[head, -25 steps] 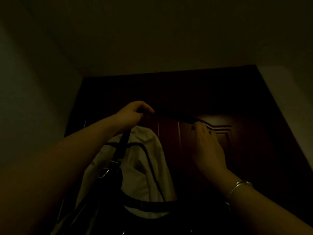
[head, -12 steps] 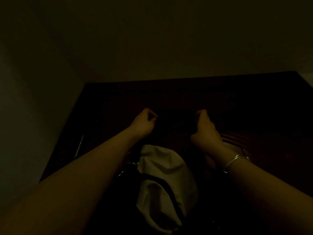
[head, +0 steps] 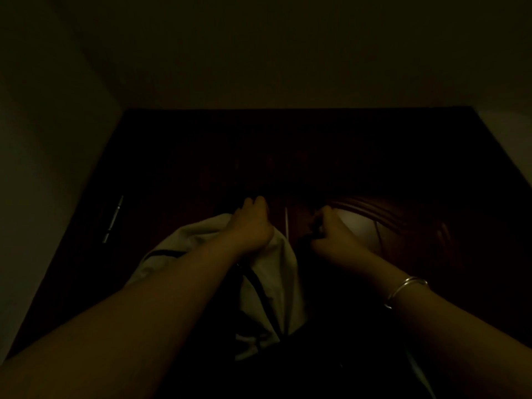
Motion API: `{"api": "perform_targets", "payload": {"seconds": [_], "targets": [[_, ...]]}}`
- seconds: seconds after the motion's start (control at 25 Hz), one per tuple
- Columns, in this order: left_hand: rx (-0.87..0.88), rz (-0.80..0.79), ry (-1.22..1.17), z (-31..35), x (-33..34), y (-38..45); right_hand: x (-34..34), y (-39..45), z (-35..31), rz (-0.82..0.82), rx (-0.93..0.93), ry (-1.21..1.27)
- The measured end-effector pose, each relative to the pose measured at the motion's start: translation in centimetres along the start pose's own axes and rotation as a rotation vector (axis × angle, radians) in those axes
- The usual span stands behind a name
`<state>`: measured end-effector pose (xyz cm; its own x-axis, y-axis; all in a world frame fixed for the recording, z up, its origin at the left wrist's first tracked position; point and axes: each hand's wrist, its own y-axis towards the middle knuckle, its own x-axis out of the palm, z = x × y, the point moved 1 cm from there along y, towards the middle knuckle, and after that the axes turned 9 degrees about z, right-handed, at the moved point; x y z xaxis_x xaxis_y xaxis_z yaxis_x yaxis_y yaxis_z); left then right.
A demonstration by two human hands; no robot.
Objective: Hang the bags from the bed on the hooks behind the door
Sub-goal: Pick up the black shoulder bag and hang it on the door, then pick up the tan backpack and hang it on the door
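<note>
The scene is very dark. Both my arms reach up against a dark wooden door (head: 288, 156). My left hand (head: 252, 224) is closed near the top of a white bag (head: 276, 283) with dark straps that hangs against the door. My right hand (head: 331, 234) is closed beside it, and seems to grip a dark strap (head: 256, 286) of a black bag (head: 331, 341) that hangs low between my arms. A thin pale rod (head: 286, 223), perhaps part of the hook rack, shows between my hands. The hooks themselves are lost in shadow.
A metal hinge (head: 112, 218) shows on the door's left edge, next to the pale wall (head: 43, 168). Another pale bag or cloth (head: 359, 228) hangs behind my right hand. The ceiling (head: 259, 53) fills the top of the view.
The strap that I held stretched wide between my hands has come down at the door. My hands have drawn closer together and closed into fists above the white bag.
</note>
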<state>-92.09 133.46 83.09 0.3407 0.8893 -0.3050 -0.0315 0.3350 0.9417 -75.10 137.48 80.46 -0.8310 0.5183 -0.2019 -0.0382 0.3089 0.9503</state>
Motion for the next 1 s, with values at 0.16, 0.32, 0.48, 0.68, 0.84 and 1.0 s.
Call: {"api": "perform_targets", "payload": {"seconds": [0.16,0.32,0.48,0.68,0.84,1.0], "targets": [[0.1,0.113,0.238,2.5,-1.1,-5.8,-4.8,-6.4,0.1,0.058,0.091,0.155],[0.129,0.118,-0.019,9.5,-1.7,-12.9,-12.2,-14.8,1.1,0.123,0.211,0.111],[0.066,-0.14,-0.421,19.8,2.2,-25.7,-20.1,-27.2,4.4,-0.006,0.489,-0.105],[-0.063,-0.669,-0.627,30.3,8.2,-42.0,-31.4,-48.6,6.4,-0.159,0.866,-0.418],[0.096,-1.073,-0.655,39.1,11.2,-55.9,-40.9,-64.4,4.3,-0.224,1.263,-0.584],[0.485,-1.341,-0.725,48.0,10.8,-68.9,-48.6,-74.9,-1.3,-0.118,1.558,-0.752]]}}
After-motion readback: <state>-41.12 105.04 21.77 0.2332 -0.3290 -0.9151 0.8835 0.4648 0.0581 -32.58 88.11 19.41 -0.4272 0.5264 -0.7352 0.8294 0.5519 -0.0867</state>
